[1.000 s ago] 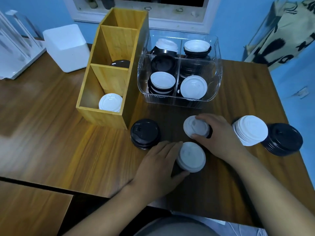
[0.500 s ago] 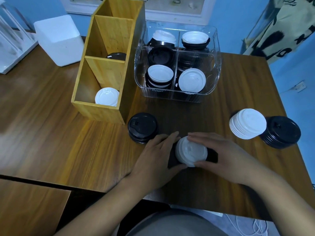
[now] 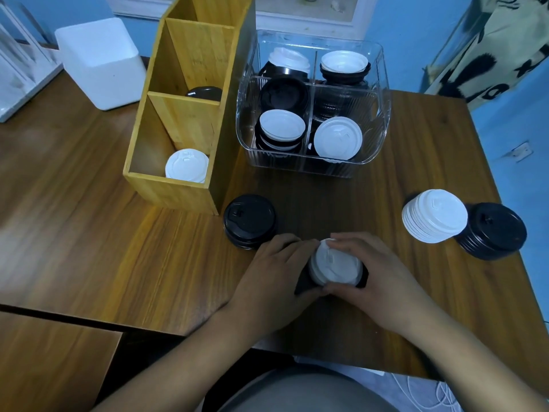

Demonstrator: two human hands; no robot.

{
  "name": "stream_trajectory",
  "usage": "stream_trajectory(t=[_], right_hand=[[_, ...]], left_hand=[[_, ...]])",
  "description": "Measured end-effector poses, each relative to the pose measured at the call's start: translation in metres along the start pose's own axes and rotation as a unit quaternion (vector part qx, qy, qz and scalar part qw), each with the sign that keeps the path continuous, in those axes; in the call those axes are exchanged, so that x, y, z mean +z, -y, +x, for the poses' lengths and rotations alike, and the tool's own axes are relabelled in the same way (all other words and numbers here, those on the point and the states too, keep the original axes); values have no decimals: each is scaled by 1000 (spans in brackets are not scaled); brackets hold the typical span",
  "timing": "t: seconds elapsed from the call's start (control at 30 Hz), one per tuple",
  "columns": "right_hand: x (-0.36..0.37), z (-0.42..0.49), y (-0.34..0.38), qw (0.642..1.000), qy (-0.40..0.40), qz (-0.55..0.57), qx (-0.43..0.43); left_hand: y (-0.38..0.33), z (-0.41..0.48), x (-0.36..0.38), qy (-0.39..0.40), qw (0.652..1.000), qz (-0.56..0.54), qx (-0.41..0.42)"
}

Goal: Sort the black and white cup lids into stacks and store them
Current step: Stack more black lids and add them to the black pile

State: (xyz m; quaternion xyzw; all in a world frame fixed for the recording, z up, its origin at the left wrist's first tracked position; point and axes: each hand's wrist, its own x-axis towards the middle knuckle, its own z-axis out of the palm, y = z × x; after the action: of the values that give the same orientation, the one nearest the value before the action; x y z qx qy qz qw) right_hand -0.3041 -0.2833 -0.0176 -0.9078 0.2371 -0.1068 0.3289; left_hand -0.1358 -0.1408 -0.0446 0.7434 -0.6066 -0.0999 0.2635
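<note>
Near the table's front edge, my left hand (image 3: 271, 276) and my right hand (image 3: 375, 275) grip one small stack of lids (image 3: 334, 267) from both sides. Its top lids are white, with black lids showing underneath. A black stack (image 3: 249, 221) stands just left of my hands. A white stack (image 3: 433, 215) and a black stack (image 3: 493, 230) stand together at the right. The wooden organizer (image 3: 190, 99) holds a white lid (image 3: 186, 165) in its front compartment and a black lid (image 3: 205, 93) behind. The clear bin (image 3: 312, 165) holds mixed black and white lids.
A white box (image 3: 98, 60) stands at the back left beside a clear rack (image 3: 17, 69). The table's right edge runs just past the black stack. A lower wooden surface (image 3: 50, 361) lies at the front left.
My right hand brought its white-topped lids toward me onto the white lids at my left hand. Both hands now close around the joined stack.
</note>
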Motion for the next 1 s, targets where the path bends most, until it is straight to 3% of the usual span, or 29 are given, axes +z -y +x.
stream_trajectory(t=[0.23, 0.67, 0.9, 1.0], right_hand=[[1, -4, 5, 997, -60, 38, -2], [5, 3, 5, 999, -16, -24, 36], [14, 8, 7, 998, -41, 3, 51], [21, 21, 11, 998, -57, -19, 31]], left_hand=[[0, 0, -1, -2, 1000, -7, -5], [2, -2, -1, -2, 1000, -6, 13], [2, -6, -8, 40, 999, -22, 8], [4, -20, -22, 2, 1000, -21, -6]])
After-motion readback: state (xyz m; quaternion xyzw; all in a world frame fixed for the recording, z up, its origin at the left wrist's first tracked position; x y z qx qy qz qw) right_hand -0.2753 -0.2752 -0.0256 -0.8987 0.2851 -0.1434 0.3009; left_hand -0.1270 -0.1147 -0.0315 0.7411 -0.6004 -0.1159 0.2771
